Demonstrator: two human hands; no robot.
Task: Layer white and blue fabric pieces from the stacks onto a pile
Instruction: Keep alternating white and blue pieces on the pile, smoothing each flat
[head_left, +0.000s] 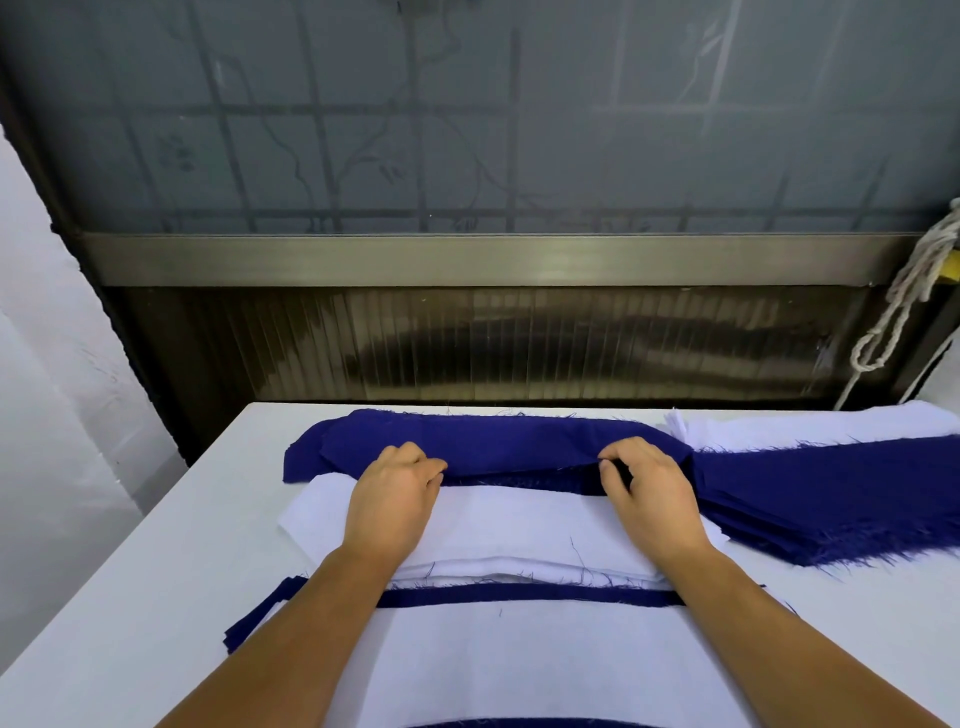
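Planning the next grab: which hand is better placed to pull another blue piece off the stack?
Right. The right hand pinches the blue piece right beside the blue stack at the table's right side. The left hand grips the piece's other end, farther away.

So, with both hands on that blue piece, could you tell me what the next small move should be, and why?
Probably draw the blue piece toward you over the white piece. The left hand and right hand both pinch its near edge, and it covers only the far edge of the white, which otherwise lies bare.
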